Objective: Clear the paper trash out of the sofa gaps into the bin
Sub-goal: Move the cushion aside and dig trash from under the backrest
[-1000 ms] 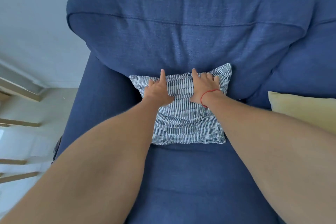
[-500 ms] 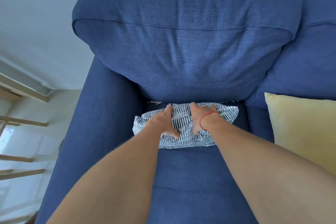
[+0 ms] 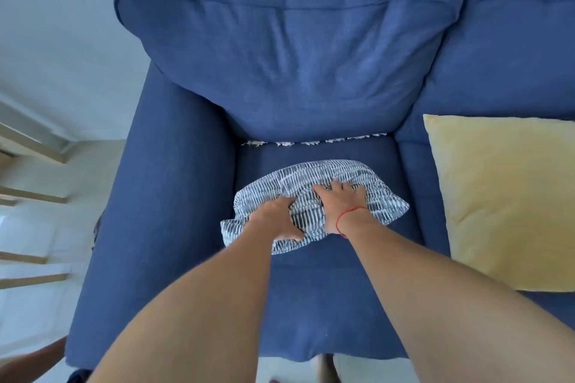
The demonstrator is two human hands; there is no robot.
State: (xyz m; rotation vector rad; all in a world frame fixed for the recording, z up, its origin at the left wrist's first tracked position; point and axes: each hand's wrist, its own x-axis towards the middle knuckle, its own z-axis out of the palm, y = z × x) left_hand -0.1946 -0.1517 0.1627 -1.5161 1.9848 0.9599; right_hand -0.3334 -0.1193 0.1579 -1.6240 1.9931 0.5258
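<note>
Blue woven fabric covers the sofa (image 3: 174,196), whose fat back cushion (image 3: 289,50) leans over the seat cushion (image 3: 311,298). Along the gap where those two meet, a ragged line of white paper scraps (image 3: 311,142) pokes out, running from near the armrest side across to the right end of the seat; none of it is in either hand. On the seat, in front of that gap and apart from it, lies a small striped pillow (image 3: 385,205) in white and dark blue, bunched up in the middle. Both hands hold it: the left hand (image 3: 275,221) is clenched on its left part with the thumb pressed down on the near edge, and the right hand (image 3: 340,200), with a thin red string (image 3: 345,217) round the wrist, has its fingers (image 3: 337,187) curled into the fabric on top. Bare forearms reach in from the bottom of the view. A pale yellow pillow (image 3: 510,196) rests on the next seat to the right, near the striped one but not touching it. At the left edge, blurred, stand light wooden slats (image 3: 31,194) over a pale floor
</note>
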